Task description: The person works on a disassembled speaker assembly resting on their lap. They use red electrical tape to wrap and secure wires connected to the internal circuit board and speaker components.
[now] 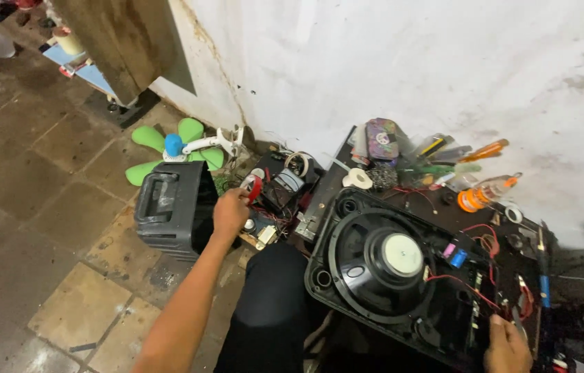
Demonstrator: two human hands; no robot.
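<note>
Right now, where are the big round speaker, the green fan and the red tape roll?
big round speaker (402,254): head view, on its pale centre cap.
green fan (148,137): head view, on a left blade.
red tape roll (255,188): head view, on its red rim.

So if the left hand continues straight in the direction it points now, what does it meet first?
The left hand points up and right, with a red roll of tape at its fingertips. Going on, it would probably meet the black electronic box with wires just behind the tape. Depth is unclear, so it might pass above it.

We see dim, flat indoor light, the white wall (409,62) brightest, soft shadows, slight blur, corners darkening.
</note>
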